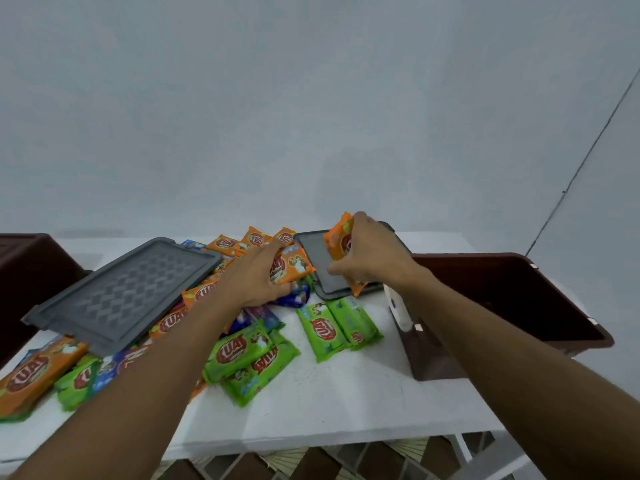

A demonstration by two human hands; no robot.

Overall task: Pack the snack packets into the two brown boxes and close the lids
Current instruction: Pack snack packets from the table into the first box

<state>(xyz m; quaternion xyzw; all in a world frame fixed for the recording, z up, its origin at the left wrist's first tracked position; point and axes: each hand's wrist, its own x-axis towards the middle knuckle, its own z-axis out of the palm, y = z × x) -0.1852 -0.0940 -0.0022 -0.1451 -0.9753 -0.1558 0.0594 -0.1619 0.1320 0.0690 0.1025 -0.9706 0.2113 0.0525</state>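
Head view: a white tabletop [346,403] is seen strewn with snack packets in orange, green and blue. The right hand [372,252] is raised over a grey lid [313,247] at the far side, its grip clamped on an orange packet [337,242] held nearly upright, fingers wrapped around one long edge. The left hand [254,277] is laid palm-down on another orange packet [294,266] in the middle of the heap; its fingers are curled over the wrapper, but whether that grip is actually closed on it cannot be told. A second grey lid [128,292] is propped tilted on packets at the left. Two green packets [337,327] lie side by side near the right brown box [519,299], which stands open at the tabletop's right edge. Part of the left brown box [27,271] is seen at the far left. More green packets [249,358] lie between the forearms.
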